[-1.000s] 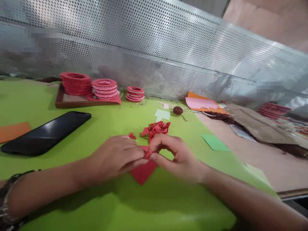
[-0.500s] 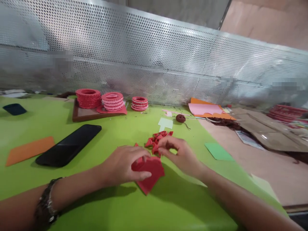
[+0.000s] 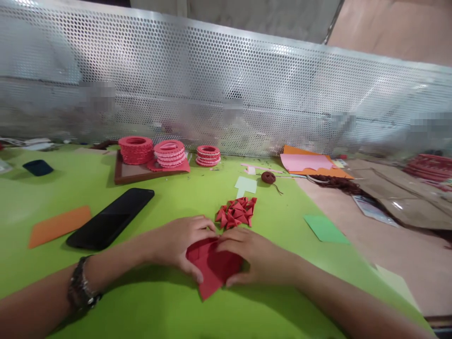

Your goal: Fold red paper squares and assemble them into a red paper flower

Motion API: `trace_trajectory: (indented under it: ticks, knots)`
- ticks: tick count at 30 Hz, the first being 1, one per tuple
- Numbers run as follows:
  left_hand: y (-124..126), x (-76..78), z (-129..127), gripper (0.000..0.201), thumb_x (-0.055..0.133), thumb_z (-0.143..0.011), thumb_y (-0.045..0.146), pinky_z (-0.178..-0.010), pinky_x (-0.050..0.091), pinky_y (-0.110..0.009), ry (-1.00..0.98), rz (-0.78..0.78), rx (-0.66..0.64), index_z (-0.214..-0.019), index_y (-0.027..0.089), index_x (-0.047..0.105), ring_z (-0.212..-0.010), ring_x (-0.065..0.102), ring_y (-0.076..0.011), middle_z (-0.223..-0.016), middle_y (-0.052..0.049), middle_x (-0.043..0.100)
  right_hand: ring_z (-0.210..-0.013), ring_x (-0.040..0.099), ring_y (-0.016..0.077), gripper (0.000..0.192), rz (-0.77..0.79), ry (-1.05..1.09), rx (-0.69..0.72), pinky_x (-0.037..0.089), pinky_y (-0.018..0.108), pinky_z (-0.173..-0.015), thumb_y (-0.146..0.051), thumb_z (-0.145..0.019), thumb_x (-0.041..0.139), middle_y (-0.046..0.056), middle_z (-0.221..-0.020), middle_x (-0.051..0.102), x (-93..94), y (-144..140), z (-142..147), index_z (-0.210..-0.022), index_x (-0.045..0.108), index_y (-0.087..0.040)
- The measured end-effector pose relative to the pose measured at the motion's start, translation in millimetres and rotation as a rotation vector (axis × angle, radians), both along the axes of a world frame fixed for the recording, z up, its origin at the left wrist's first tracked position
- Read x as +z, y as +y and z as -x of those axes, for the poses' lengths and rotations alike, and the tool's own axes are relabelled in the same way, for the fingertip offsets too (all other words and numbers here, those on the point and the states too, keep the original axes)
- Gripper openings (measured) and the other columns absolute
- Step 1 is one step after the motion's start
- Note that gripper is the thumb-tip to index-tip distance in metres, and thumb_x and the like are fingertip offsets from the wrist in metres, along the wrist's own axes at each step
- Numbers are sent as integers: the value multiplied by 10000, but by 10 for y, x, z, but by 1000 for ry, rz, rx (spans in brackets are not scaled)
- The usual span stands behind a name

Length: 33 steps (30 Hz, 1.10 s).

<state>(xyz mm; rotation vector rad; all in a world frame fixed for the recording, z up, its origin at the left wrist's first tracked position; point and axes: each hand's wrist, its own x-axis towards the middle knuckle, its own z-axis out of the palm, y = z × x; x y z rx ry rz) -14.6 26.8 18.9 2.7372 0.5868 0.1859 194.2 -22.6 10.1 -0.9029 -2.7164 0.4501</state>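
I see both hands flat on the red paper sheet (image 3: 213, 266) lying on the green table (image 3: 158, 306). Left hand (image 3: 180, 242) pins its left edge, fingers spread; right hand (image 3: 254, 256) presses the right side, nothing gripped. Folding step, I judge; a crease needs firm pressure. Folded red pieces (image 3: 237, 213) sit just beyond.

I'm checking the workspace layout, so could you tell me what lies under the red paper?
The red paper lies flat on the green mat, pressed by the left hand and right hand. Anything beneath it is covered.
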Motion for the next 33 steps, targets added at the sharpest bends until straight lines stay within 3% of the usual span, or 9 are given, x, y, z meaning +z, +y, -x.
trace_trajectory:
  ticks: [5, 12, 16, 20, 25, 29, 33]
  knots:
    - [-19, 6, 25, 675, 636, -612, 557, -814, 443, -398, -36, -32, -21, -1112, 109, 573, -922, 560, -291, -1057, -154, 592, -932, 537, 188, 253, -69, -17, 4, 407, 345, -845, -325, -816, 545, 68, -1017, 616, -42, 38, 7, -1017, 592, -179]
    - [-52, -50, -11, 624, 581, -671, 571, -796, 426, -427, -61, -102, 39, -1065, 88, 596, -890, 550, -298, -1016, -163, 597, -830, 587, 146, 238, 65, 199, -109, 450, 280, -758, -140, -763, 599, 40, -960, 655, -66, 73, 17, -995, 596, -192]
    - [-108, -69, -40, 457, 558, -755, 477, -736, 433, -357, -166, -62, 114, -1043, 125, 602, -834, 544, -244, -971, -112, 596, -741, 596, 150, 169, 73, 262, -251, 466, 279, -681, -131, -752, 588, 36, -852, 669, -7, 52, 58, -915, 611, -170]
    - [-178, -67, -72, 195, 501, -839, 283, -739, 413, -307, -282, 32, 186, -898, 174, 652, -846, 514, -197, -910, -58, 574, -742, 588, 149, 159, 32, 409, -298, 467, 276, -672, -114, -746, 557, 37, -836, 655, 47, -5, 116, -890, 591, -172]
    - [-242, -52, -137, 217, 442, -865, 272, -809, 414, -317, -333, 268, 244, -861, 149, 621, -889, 502, -184, -887, -46, 555, -664, 551, 131, 158, 103, 688, -417, 469, 256, -601, -163, -751, 545, 23, -743, 596, 50, -65, 158, -908, 528, -172]
    - [-278, 16, -193, 185, 441, -855, 259, -804, 419, -314, -356, 253, 210, -886, 151, 589, -902, 501, -185, -938, -50, 557, -715, 559, 136, 197, 202, 746, -418, 482, 279, -648, -168, -761, 520, 26, -787, 583, 61, -77, 162, -957, 498, -179]
    - [-279, 93, -252, 153, 496, -820, 279, -637, 430, -249, -400, 253, 315, -797, 149, 575, -701, 518, -140, -809, -11, 555, -717, 560, 133, 278, 221, 689, -356, 476, 290, -668, -142, -774, 489, 14, -778, 569, 91, -82, 129, -1043, 429, -178]
